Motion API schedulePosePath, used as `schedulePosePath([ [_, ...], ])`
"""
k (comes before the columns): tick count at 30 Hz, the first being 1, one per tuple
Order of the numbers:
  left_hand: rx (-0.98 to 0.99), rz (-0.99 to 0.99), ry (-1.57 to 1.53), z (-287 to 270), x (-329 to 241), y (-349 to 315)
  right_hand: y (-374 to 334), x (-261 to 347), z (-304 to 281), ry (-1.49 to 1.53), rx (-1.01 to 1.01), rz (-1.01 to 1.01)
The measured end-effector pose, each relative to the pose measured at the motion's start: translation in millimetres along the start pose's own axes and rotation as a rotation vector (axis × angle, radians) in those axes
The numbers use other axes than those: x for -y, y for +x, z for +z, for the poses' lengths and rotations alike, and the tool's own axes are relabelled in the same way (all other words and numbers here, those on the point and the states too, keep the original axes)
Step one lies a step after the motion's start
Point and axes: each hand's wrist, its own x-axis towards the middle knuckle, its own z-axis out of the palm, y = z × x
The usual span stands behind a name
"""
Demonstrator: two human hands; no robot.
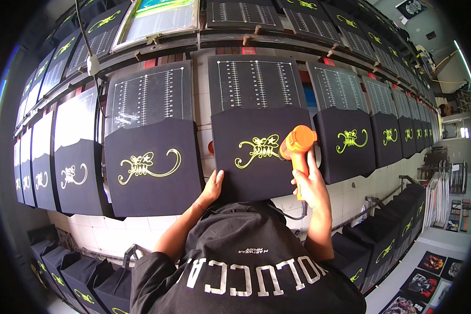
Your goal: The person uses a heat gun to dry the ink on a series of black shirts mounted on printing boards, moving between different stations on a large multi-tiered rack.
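Observation:
My right hand (312, 184) is wrapped around the handle of an orange heat gun (301, 140). Its nozzle end covers the right end of a yellow-green line print on a black shirt (246, 180). That shirt lies over a flat printing board (245, 86) with white ruler marks on its bare upper part. At the shirt's lower left edge rests my left hand (210, 188), fingers stretched out and touching the cloth, holding no tool. A dark cord (297, 217) hangs from the bottom of the gun.
Neighbouring boards carry black shirts with the same print, one left (152, 188) and one right (345, 162). A framed screen (157, 23) with green and blue ink lies on the far row. A hanging cable (92, 65) drops at upper left. Another shirt row (384, 251) stands behind me.

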Motion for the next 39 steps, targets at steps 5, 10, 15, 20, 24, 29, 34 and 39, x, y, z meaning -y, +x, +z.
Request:
schedulePosePath([
  [5,0.005,0.022,-0.026,1.2,3.4,2.1,0.9,-5.5,0.0,0.145,0.031,-0.003],
  [10,-0.009,0.004,0.001,1.4,7.5,3.1,4.7,-2.4,12.1,0.113,0.098,-0.012],
  [15,0.045,-0.021,-0.054,-1.3,-0.8,1.1,1.4,1.7,15.9,0.122,0.111,0.021],
  [20,-0.032,0.021,-0.011,1.5,-0.3,-0.9,4.6,0.9,15.2,0.197,0.163,0.010],
  [24,0.030,0.077,-0.063,0.7,11.2,5.8,4.6,3.1,19.0,0.126,0.196,-0.004],
  [29,0.038,0.046,-0.054,-0.4,0.5,2.3,22.3,5.2,24.6,0.083,0.159,-0.080],
  [34,0.055,0.001,-0.043,-3.9,-4.2,0.3,23.6,10.0,24.5,0.179,0.251,-0.059],
  [39,0.057,0.050,-0.081,-0.3,11.7,5.6,16.3,12.8,35.6,0.076,0.289,-0.087],
])
